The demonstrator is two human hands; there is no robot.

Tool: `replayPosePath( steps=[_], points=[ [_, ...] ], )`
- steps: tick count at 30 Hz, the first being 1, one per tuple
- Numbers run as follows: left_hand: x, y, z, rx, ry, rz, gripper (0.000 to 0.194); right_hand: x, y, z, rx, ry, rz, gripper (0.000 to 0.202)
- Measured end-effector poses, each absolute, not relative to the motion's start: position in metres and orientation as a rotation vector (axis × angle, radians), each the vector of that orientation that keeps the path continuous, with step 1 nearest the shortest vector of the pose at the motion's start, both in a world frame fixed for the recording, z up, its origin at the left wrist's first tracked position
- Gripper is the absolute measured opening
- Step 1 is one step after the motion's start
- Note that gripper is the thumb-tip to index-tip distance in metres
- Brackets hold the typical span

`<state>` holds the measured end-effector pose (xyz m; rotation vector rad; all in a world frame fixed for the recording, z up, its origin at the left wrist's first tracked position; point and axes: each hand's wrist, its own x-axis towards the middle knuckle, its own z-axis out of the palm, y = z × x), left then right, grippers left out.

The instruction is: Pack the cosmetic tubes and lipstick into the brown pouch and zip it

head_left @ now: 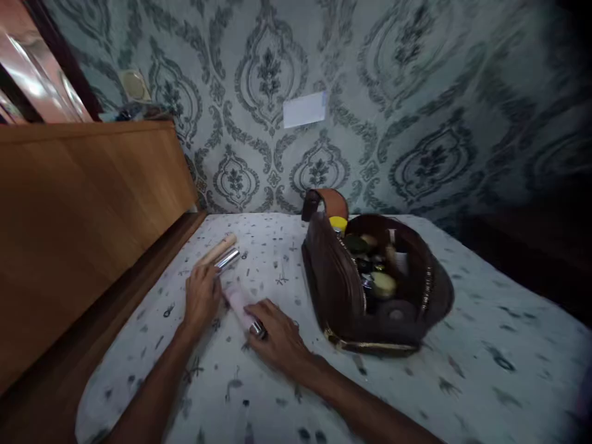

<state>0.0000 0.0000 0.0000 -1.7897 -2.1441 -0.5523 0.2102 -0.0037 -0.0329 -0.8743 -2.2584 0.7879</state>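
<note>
Though blurry, a pale-pink tube [237, 301].

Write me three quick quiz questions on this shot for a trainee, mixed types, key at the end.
1. Multiple choice. Which hand is nearer the open bag?
A) left
B) right
C) both equally near

2. True or false. The pink tube lies between the left hand and the silver tube's far end on one side and the right hand on the other.

3. Fill in the blank. The lid showing at the bag's wall-side end is ____ in colour.

Key: 1 B; 2 true; 3 yellow.
</note>
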Motion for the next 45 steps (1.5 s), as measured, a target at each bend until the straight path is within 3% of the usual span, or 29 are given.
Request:
replayPosePath(
  steps=[6,10,16,23,33,40,45],
  points=[
    [-0.016,0.001,-0.005,-1.77,-2.245,-0.404,0.036,0.212,-0.003,-0.03,-0.909,-2.207,0.72,0.038],
    [-0.018,0.001,-0.007,-1.818,-2.189,-0.506,0.03,0.211,-0.004,-0.024,-1.012,-2.21,0.709,0.036],
    [-0.019,0.001,-0.011,-1.862,-2.301,-0.432,0.042,0.212,-0.01,-0.027,-1.063,-2.372,0.6,0.044],
    [-0.022,0.002,-0.013,-1.874,-2.29,-0.437,0.041,0.22,0.002,-0.024,-1.016,-2.328,0.495,0.046],
    [-0.018,0.001,-0.015,-1.834,-2.264,-0.395,0.039,0.228,0.021,-0.059,-1.444,-2.352,0.239,0.056],
    [-0.023,0.002,-0.016,-1.896,-2.25,-0.406,0.042,0.232,0.025,-0.076,-1.352,-2.309,0.153,0.049],
    [-0.033,0.001,-0.016,-2.0,-2.27,-0.655,0.045,0.228,0.01,-0.044,-1.146,-2.357,0.197,0.042]
  ],
)
